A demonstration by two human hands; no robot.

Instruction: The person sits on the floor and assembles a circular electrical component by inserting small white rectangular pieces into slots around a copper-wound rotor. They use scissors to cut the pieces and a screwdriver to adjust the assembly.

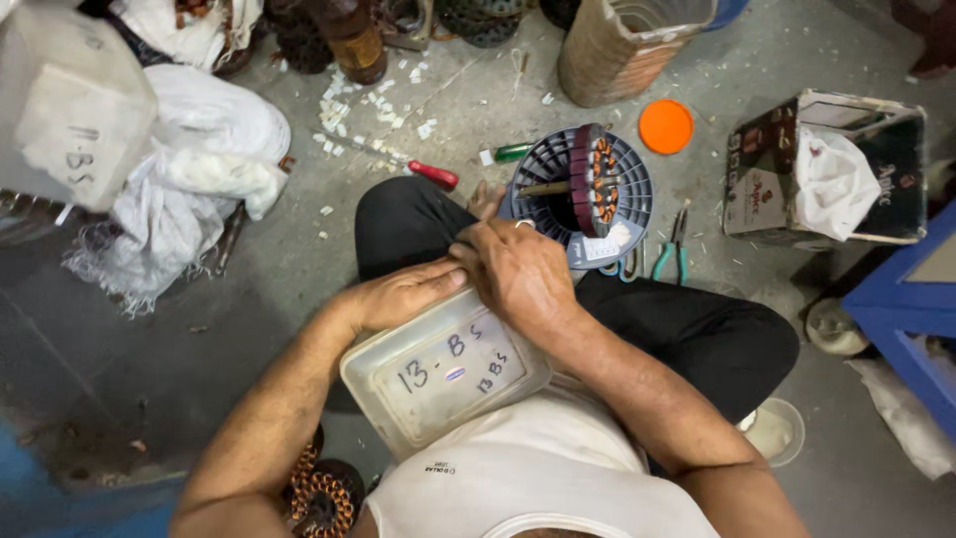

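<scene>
I sit cross-legged on a concrete floor. A clear rectangular plastic box [443,374] with handwriting on its flat face rests on my lap. My left hand [403,294] lies along its upper edge, fingers closed against it. My right hand [518,271], wearing a ring, curls over the box's top corner, touching the left fingertips. Whether something small is pinched between them is hidden. Just beyond my knee stands a round dark fan guard [543,169] with a copper-wound motor stator [596,181] upright in it.
Teal-handled pliers [672,254], a red-handled screwdriver [433,175], an orange lid [665,127], white scraps, a wicker-like basket [617,45], an open carton with cloth [827,169], white rags [199,169], a blue stool [911,309], copper coils [324,493] by my left hip.
</scene>
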